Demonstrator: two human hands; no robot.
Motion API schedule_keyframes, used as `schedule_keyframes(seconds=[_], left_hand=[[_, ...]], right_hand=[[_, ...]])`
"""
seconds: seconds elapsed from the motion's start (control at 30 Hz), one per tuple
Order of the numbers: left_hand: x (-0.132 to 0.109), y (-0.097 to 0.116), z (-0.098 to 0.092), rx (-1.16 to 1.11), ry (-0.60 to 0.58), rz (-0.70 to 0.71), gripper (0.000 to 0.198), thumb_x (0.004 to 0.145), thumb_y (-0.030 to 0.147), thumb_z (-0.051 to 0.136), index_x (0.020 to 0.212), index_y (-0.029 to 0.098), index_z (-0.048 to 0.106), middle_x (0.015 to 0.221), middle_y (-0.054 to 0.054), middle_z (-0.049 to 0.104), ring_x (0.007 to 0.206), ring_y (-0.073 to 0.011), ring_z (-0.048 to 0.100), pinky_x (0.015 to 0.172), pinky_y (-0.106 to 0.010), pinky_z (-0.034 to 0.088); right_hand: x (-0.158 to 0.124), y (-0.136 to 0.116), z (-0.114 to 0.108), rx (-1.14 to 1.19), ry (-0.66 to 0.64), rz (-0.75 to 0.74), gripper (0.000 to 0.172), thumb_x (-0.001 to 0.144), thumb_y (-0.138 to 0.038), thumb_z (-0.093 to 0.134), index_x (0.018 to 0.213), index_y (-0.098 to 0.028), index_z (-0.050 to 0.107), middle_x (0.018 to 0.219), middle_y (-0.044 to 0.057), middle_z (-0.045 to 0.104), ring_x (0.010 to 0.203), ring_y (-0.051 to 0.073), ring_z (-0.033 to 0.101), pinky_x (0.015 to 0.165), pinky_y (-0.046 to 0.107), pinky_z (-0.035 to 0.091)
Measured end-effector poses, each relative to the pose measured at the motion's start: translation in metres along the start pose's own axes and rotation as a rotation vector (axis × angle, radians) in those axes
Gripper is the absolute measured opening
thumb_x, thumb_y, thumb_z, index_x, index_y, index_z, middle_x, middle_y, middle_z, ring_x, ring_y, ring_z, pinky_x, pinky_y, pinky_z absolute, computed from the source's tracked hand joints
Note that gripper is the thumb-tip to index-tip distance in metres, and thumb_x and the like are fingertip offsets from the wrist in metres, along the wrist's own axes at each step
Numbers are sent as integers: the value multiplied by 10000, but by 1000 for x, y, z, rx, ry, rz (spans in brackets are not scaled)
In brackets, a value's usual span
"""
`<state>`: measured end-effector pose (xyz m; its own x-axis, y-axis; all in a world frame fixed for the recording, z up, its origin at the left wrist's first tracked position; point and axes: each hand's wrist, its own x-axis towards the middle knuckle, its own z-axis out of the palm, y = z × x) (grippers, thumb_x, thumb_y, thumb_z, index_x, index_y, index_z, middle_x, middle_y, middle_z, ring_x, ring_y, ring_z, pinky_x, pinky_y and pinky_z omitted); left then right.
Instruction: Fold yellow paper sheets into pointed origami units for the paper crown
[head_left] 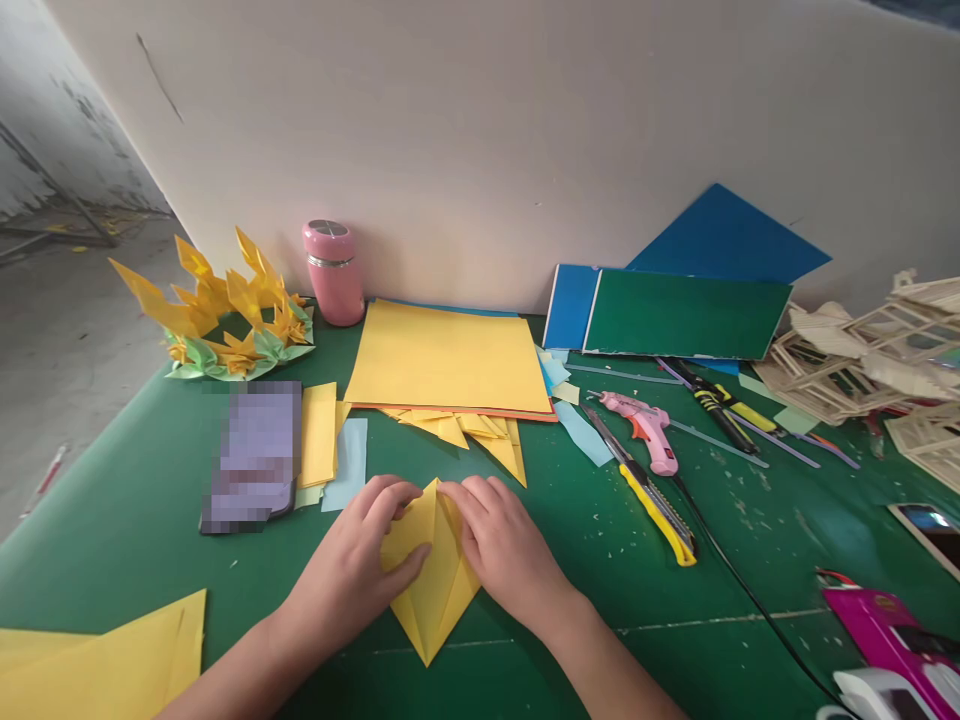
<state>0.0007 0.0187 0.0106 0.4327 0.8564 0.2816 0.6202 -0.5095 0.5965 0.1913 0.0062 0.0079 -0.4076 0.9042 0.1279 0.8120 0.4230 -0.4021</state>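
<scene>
Hands down flat: left hand point(358, 562) and right hand point(504, 552), fingers unclenched, pin the yellow folded paper point(439, 595) to the surface point(600, 580); long axis twelve-to-six, sharp tip at six.

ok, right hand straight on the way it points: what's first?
Probably the left hand, fingertips just across the folded yellow paper's tip from the right hand; heights unclear.
</scene>
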Motion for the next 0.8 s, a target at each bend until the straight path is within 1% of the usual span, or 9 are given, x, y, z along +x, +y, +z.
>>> schedule_keyframes(seconds=[0.07,0.2,0.23,0.3,0.37,0.47,0.63,0.73,0.8], left_hand=[[0,-1,1,6,9,-4,188,834,244,520,1017,227,483,946,-34,568,767,-164,579,664,-280,539],[-2,-2,3,41,-2,29,321,773,264,599,1068,222,480,1031,-61,575,885,-210,589,751,-342,541],[-2,-1,3,41,1,30,319,773,258,593,1071,221,484,1037,-65,579,901,-215,589,763,-349,538],[-1,-1,3,13,23,-1,233,799,243,539,1027,220,501,976,-54,593,842,-196,596,714,-325,541],[1,0,1,-45,59,-68,131,822,243,483,948,220,511,867,-30,593,704,-159,585,613,-278,531],[5,-1,-1,-141,129,-177,95,829,284,470,886,219,508,770,0,581,572,-119,549,542,-245,511],[10,-8,-5,-252,261,-300,144,814,343,501,882,218,518,771,2,582,632,-127,590,565,-237,522],[12,-11,-7,-241,242,-325,139,816,351,496,828,218,535,751,0,589,629,-133,596,554,-235,515],[12,-12,-8,-198,215,-274,149,834,325,466,769,218,546,756,-11,612,658,-143,607,574,-240,516]], right_hand=[[0,0,0,-16,-6,-2,428,885,-48,354,1281,-165,464,1002,89,589,903,236,539,772,390,522],[1,1,2,-19,-18,-5,497,858,-41,362,1334,-173,421,1017,95,577,922,247,529,812,430,513],[1,1,2,-10,-18,-3,510,854,-40,364,1343,-176,409,1018,95,573,930,249,527,823,439,509],[1,2,4,29,-2,10,512,855,-41,362,1348,-179,393,1021,94,563,950,249,524,840,441,502],[0,4,5,79,34,28,481,862,-44,356,1322,-182,399,1031,92,556,964,241,524,843,424,500],[-1,4,5,110,75,24,434,865,-40,340,1259,-194,439,1011,83,552,941,226,526,815,392,503],[-1,3,2,12,24,-36,452,864,-34,348,1237,-232,511,928,66,530,859,213,516,753,360,502],[-1,2,0,-40,4,-47,459,883,-47,353,1271,-227,521,933,75,530,840,211,509,731,352,503],[-1,1,0,-58,2,-49,465,889,-52,355,1292,-218,517,942,81,532,836,209,504,734,353,501]])
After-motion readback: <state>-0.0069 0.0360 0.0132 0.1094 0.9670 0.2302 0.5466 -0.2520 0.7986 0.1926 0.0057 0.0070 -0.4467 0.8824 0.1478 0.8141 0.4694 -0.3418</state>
